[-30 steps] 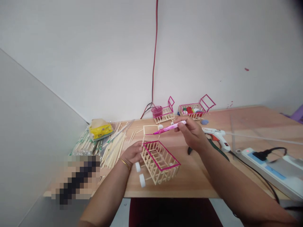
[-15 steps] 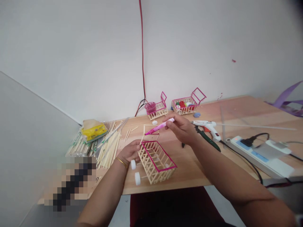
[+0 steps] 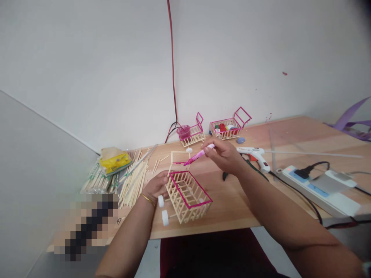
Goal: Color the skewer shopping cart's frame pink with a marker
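Note:
My left hand point(image 3: 158, 184) is closed on the handle end of a small stick-built cart point(image 3: 189, 197). The cart has a magenta top rim, plain wooden bars and white round wheels point(image 3: 165, 217). Between the fingers of my right hand point(image 3: 222, 154) is a slim white pen point(image 3: 199, 155), stained pink, with a magenta tip. Its tip is at the right side of the cart's upright handle frame point(image 3: 172, 158); whether it touches the wood I cannot tell. The handle's crossbar is magenta, while its upper part is bare wood.
Behind stand two similar carts, one point(image 3: 193, 138) beside a cup of pink liquid point(image 3: 183, 132), the other point(image 3: 226, 129) holding paint pots. To the right lie a glue gun point(image 3: 256, 154) and a power strip point(image 3: 319, 193). Loose sticks point(image 3: 135, 181) and a yellow packet point(image 3: 115, 161) are left.
The pen tip has passed from the left side of the handle frame to its right side. The handle's crossbar now shows uncovered. The cart appears slightly farther left.

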Action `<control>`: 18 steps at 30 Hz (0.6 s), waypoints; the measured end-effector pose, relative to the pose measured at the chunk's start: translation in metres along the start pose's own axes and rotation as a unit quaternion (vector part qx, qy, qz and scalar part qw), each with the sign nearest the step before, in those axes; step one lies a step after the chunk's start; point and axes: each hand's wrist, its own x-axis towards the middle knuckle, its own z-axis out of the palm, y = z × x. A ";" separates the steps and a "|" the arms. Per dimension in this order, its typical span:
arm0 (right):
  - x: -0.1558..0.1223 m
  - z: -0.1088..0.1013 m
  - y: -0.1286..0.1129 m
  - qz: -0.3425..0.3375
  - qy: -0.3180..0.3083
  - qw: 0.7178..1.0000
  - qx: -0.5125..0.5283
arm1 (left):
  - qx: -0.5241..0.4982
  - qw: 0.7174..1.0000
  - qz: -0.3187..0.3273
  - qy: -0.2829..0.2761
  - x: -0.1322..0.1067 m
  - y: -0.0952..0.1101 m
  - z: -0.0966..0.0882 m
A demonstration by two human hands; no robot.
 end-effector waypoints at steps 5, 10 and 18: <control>0.001 -0.003 0.004 0.007 0.007 1.000 -0.022 | 0.000 1.000 0.011 -0.014 -0.003 -0.001 -0.005; 0.002 -0.005 0.005 0.004 0.030 0.999 -0.033 | -0.011 1.000 0.011 -0.024 -0.005 -0.001 -0.006; 0.000 -0.002 0.006 0.001 0.025 1.000 -0.011 | -0.009 0.999 -0.018 -0.029 -0.001 0.002 -0.002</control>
